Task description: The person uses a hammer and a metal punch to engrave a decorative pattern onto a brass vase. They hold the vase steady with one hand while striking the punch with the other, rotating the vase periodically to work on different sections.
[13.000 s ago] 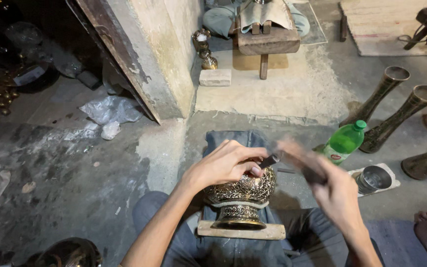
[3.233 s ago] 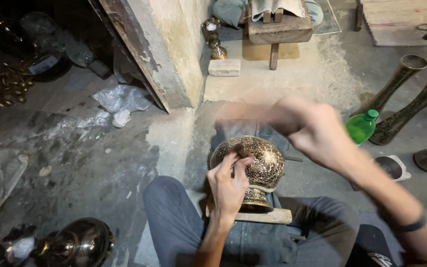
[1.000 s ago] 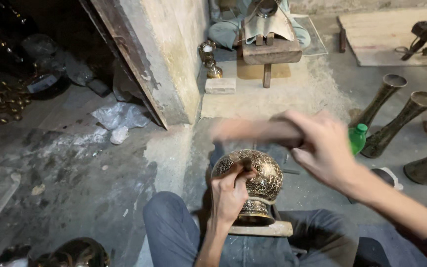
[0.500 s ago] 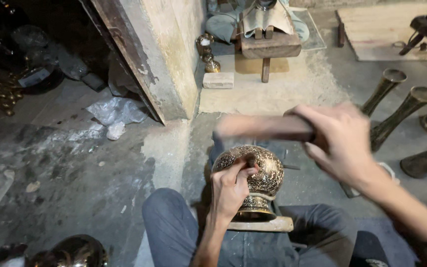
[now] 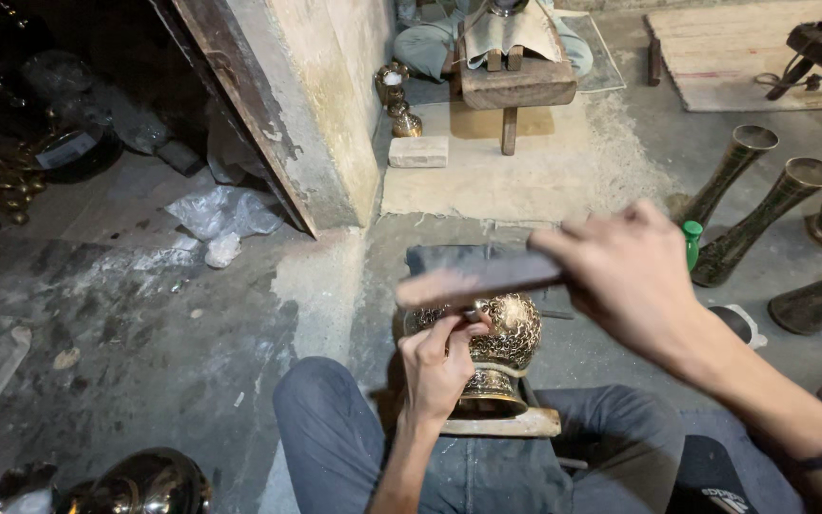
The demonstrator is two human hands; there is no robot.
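Note:
An engraved brass bowl-shaped vase [image 5: 506,335] stands on a small wooden board [image 5: 501,425] between my legs. My left hand [image 5: 437,360] rests against its left side and pinches a thin metal chisel [image 5: 473,314] whose tip touches the vase's top. My right hand [image 5: 628,276] is raised above the vase and grips a wooden mallet [image 5: 473,279], blurred by motion, its head hovering just over the chisel.
Tall brass trumpet vases [image 5: 744,224] lean at the right beside a green bottle [image 5: 692,244]. A wooden stool [image 5: 512,86], a brick [image 5: 418,150] and small brass pieces [image 5: 396,100] lie ahead. A concrete pillar [image 5: 311,105] stands ahead left. A round brass pot [image 5: 144,484] sits at bottom left.
The mallet in my right hand has swung down toward the chisel since half a second ago. My left hand stays on the vase holding the chisel.

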